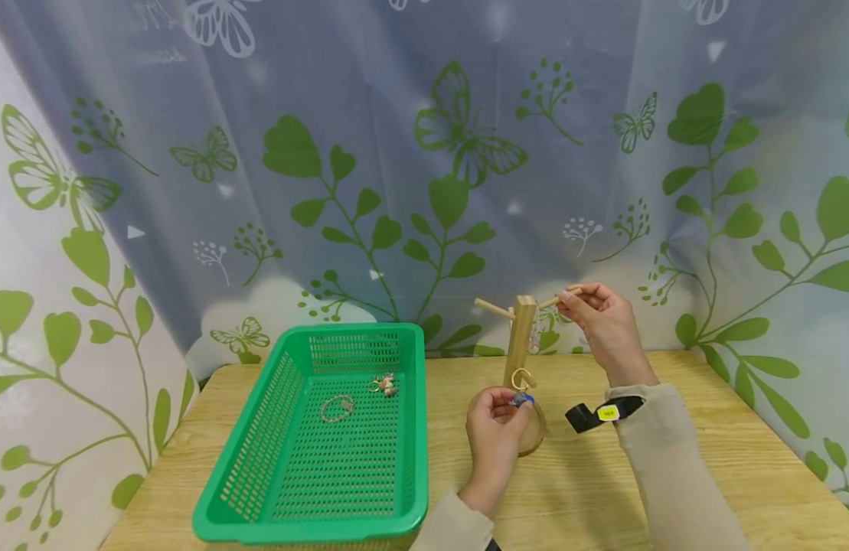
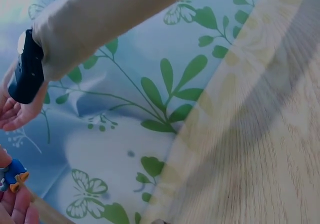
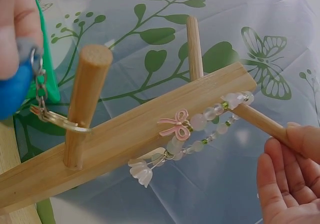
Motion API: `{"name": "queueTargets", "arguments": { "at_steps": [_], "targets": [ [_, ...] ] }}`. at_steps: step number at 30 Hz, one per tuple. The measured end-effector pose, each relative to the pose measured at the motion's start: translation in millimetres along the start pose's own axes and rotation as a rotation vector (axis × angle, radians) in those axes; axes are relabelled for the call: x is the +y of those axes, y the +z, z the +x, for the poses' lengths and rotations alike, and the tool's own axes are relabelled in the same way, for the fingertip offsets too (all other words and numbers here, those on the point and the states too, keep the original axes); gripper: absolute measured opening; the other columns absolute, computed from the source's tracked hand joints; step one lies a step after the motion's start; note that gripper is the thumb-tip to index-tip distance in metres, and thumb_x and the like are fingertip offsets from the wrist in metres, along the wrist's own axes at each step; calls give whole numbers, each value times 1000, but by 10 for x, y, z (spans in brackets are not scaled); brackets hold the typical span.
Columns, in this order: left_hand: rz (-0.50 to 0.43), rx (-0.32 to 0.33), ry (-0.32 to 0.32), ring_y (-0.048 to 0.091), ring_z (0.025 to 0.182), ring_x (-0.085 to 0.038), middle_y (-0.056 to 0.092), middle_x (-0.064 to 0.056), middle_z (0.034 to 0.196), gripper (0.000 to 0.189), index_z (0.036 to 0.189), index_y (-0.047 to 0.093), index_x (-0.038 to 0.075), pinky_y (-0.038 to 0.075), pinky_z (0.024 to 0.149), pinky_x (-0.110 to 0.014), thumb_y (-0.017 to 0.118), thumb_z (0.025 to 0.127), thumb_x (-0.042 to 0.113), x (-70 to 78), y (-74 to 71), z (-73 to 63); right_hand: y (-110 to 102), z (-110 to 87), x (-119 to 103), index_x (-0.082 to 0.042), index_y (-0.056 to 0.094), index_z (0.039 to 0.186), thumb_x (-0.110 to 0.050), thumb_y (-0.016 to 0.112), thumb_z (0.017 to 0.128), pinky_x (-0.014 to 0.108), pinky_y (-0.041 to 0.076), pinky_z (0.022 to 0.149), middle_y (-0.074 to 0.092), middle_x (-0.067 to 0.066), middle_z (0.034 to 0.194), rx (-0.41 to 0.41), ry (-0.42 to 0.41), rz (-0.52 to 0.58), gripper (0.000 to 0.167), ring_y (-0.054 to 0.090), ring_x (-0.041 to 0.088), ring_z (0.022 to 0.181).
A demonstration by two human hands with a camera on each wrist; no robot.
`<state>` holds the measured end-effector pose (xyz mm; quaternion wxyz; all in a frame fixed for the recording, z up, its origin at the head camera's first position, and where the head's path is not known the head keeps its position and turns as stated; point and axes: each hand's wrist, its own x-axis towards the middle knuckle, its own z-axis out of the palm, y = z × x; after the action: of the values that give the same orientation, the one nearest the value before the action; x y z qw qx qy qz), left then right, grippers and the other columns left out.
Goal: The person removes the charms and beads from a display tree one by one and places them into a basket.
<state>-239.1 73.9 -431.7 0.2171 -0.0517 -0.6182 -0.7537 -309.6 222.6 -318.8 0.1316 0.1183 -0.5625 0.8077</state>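
A wooden peg stand (image 1: 519, 337) rises from a round base on the table. My right hand (image 1: 603, 321) pinches the end of its upper right peg (image 3: 260, 120) between thumb and fingers. From that peg hangs a beaded bracelet (image 3: 199, 121) with a pink bow and a white flower charm. Low in front of the stand, my left hand (image 1: 496, 421) pinches a keychain by its blue figure (image 2: 16, 175). The keychain's gold ring (image 3: 60, 120) overlaps the lower peg (image 3: 90, 93) in the right wrist view, linked to the figure by a short chain.
Left of the stand sits a green plastic basket (image 1: 424, 459). Inside lie a beaded bracelet (image 1: 337, 409) and a small charm keychain (image 1: 386, 384). Behind the wooden table (image 1: 576, 490) hangs a curtain (image 1: 369, 252) printed with leaves and butterflies.
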Motion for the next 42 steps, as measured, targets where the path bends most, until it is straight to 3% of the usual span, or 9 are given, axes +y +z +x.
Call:
{"name": "queueTargets", "arguments": {
  "at_steps": [16,25,37,42],
  "targets": [
    [-87,-26,23,57,72,-9,62,-8,84,18,86,62,-4,50,68,-21,74,73,0,159,-24,-51,26,8,0,-7,56,86,-1,65,87,19,54,73,65,-2,81,2,12,-21,11,65,9,75],
    [-134,-52,-10,57,73,-9,63,-7,84,19,88,61,-5,50,69,-20,73,75,2,251,-38,-42,27,11,-7,-7,55,87,0,64,87,19,54,73,65,-2,80,9,25,-23,11,65,10,74],
    [-177,-127,-104,57,74,-12,63,-3,84,21,90,61,-7,49,69,-18,73,75,0,501,-137,-53,12,-6,26,-7,58,88,-1,65,87,19,54,72,66,-2,80,11,-24,-17,9,65,9,73],
    [-188,-163,-204,57,75,-13,62,-3,85,19,92,61,-5,49,68,-18,72,76,-1,612,-239,-11,12,-16,31,-6,58,88,0,65,87,19,54,71,66,-1,80,21,-44,-7,9,65,9,71]
  ]
}}
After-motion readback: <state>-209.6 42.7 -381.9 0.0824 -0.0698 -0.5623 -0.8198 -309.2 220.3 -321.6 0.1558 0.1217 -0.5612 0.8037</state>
